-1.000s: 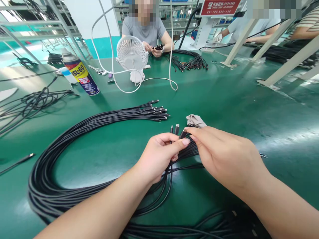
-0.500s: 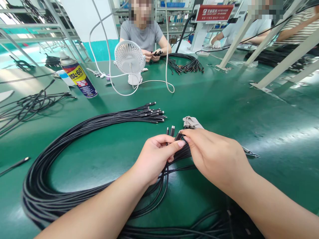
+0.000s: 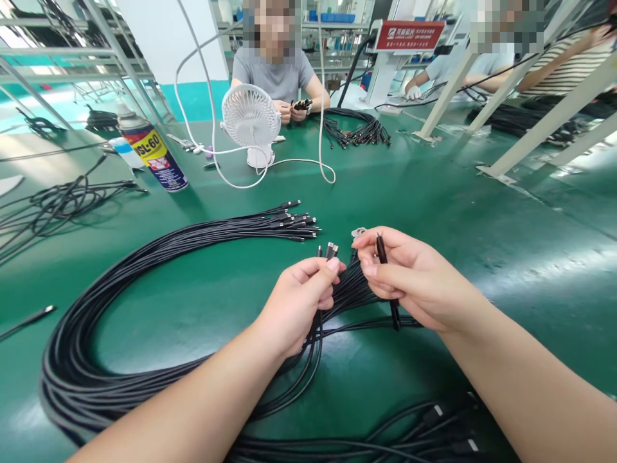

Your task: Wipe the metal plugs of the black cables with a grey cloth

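Note:
My left hand (image 3: pixel 301 292) is closed on several black USB cables, their connector ends (image 3: pixel 332 250) sticking up above the thumb. In my right hand (image 3: pixel 419 273), the fingers grip a slim black pen-like tool (image 3: pixel 381 248), its pointed tip upward and its lower end below the palm. A gap separates the two hands. Behind and under them, a thick bundle of black cables (image 3: pixel 120 267) curves in a wide loop, with connectors (image 3: pixel 299 222) at its far end. A greyish piece (image 3: pixel 357 232) shows partly behind my right fingertips; the rest is hidden.
More black cables (image 3: pixel 434 418) lie at the near edge. A spray can (image 3: pixel 159 157) and a white fan (image 3: pixel 250 119) stand on the green table (image 3: pixel 231 296). Loose cables (image 3: pixel 58 206) lie left. Across the table, a person holds cables; table-frame legs (image 3: pixel 544 122) rise at right.
My right hand has drawn away from the cable ends and turned, bringing the pen-like tool upright in its fingers. My left hand keeps its grip on the cables.

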Demonstrator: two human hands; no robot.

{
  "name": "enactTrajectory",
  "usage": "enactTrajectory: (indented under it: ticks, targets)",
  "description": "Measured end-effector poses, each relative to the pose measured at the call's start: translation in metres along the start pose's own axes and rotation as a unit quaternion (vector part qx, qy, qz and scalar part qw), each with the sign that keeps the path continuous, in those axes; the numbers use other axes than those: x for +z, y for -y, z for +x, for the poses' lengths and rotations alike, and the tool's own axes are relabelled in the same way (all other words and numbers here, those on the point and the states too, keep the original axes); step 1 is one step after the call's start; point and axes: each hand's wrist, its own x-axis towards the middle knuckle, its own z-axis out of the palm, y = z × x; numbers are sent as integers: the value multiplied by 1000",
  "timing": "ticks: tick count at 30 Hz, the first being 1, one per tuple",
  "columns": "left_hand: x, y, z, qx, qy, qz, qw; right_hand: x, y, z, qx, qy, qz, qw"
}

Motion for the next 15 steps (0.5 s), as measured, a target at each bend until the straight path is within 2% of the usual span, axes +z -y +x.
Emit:
enactTrajectory:
  ticks: [2,5,15]
  targets:
    - [1,-1,-1,-4,15,2,1000,1,1,0,32,27,38,998]
    - [1,-1,-2,-8,21,29,999,3,2,-2,47,38,27,998]
    - [-3,4,1,14,15,83,996,1,4,-1,66,29,3,997]
